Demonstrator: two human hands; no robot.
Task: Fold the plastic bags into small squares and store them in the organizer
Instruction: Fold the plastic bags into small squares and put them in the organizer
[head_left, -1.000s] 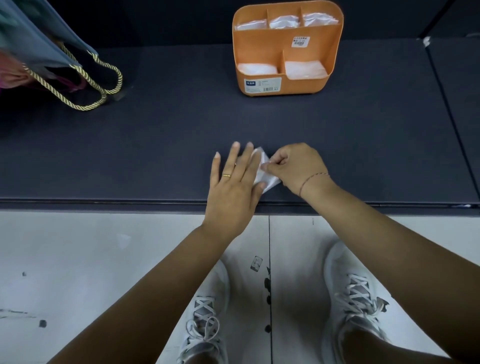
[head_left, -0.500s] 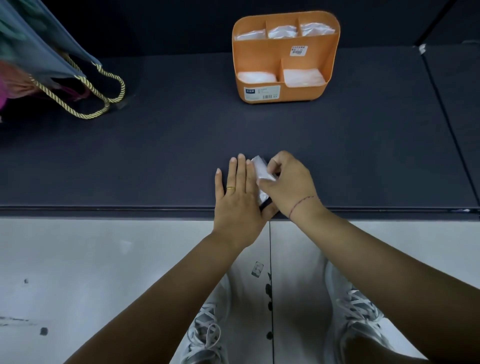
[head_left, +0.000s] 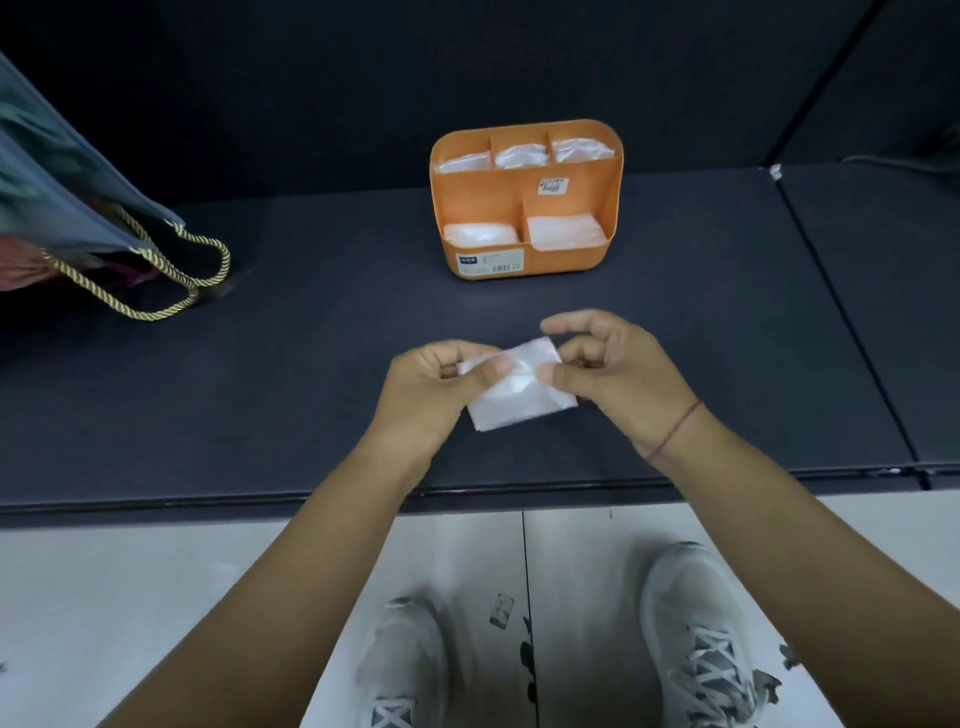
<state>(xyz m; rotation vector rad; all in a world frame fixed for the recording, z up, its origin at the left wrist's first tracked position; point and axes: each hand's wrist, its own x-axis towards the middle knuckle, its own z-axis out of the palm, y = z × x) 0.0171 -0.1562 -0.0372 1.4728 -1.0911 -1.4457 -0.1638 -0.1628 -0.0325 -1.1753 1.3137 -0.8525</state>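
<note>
1. Both hands are up off the dark tabletop (head_left: 311, 364), sharing one folded plastic bag (head_left: 519, 400) near the front edge, roughly midway along it.
2. The left hand (head_left: 431, 395) pinches the bag's left end, thumb on top; the right hand (head_left: 618, 379) nips the right end with thumb and fingertips. That looks like squaring the packet.
3. Blur hides whether the last fold is finished, so I can't call it.
4. The orange organizer (head_left: 524, 262) waits toward the back edge, its compartments already holding folded bags.
5. A rope-handled tote (head_left: 78, 218) lies at the left edge.
</note>
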